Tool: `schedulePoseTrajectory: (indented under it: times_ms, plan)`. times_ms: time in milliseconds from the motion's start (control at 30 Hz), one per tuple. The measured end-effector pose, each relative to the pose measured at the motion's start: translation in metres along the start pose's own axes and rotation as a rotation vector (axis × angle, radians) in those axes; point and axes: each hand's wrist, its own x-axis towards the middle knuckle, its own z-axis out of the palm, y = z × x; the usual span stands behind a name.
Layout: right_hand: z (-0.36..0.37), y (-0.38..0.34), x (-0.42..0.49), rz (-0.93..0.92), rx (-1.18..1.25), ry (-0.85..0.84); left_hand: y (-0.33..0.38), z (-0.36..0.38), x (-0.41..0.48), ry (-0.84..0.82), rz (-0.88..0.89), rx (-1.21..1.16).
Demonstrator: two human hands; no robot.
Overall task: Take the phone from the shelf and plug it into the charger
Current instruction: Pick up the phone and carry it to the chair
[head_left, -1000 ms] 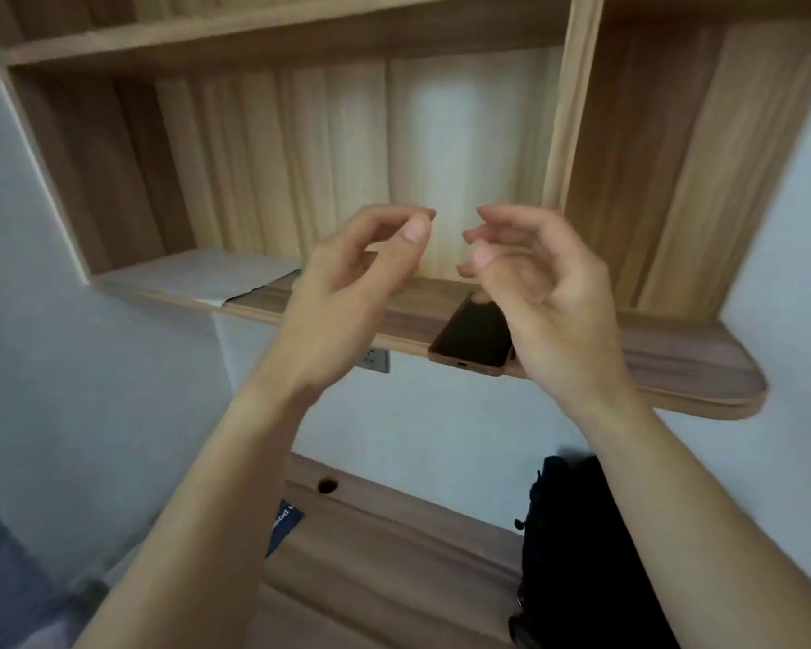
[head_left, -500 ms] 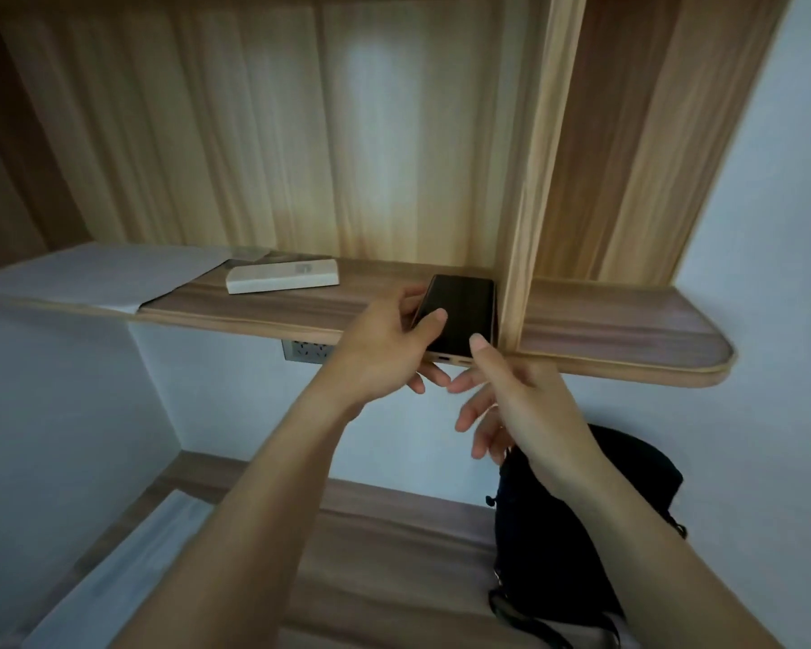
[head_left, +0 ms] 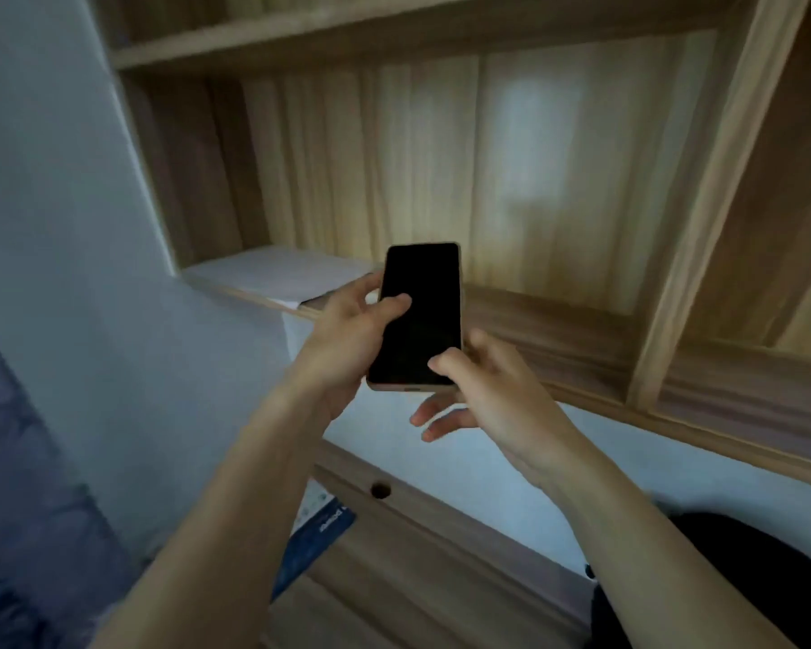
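A phone [head_left: 420,316] with a dark screen and a pale gold rim is off the wooden shelf [head_left: 558,330] and held in the air in front of it, its port end toward me. My left hand [head_left: 347,339] grips its left side, thumb lying on the screen. My right hand [head_left: 483,391] holds the lower right corner, thumb on the glass and fingers spread underneath. No charger or cable is in view.
A white sheet [head_left: 277,274] lies on the shelf's left end. Below is a wooden desk [head_left: 441,555] with a round cable hole [head_left: 380,489], a blue booklet [head_left: 319,536] and a black bag [head_left: 722,587] at the right. Blue fabric [head_left: 24,531] fills the lower left.
The phone lay on the shelf with both hands at its front edge; now both hands hold it lifted off the shelf and nearer me. The view has swung left.
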Motion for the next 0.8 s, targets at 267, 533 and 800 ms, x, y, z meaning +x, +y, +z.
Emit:
schedulePoseTrajectory:
  times_ms: [267,533,800]
  plan:
    - [0.190,0.023,0.035,-0.124,-0.117,-0.161,0.001,-0.116,-0.116,0.682,0.020,0.209]
    - [0.405,-0.009,-0.084,-0.206,0.096,-0.672,0.061,-0.236,-0.309,1.276,0.203,0.322]
    - [0.557,-0.037,-0.220,-0.229,0.221,-1.000,0.112,-0.312,-0.477,1.646,0.280,0.418]
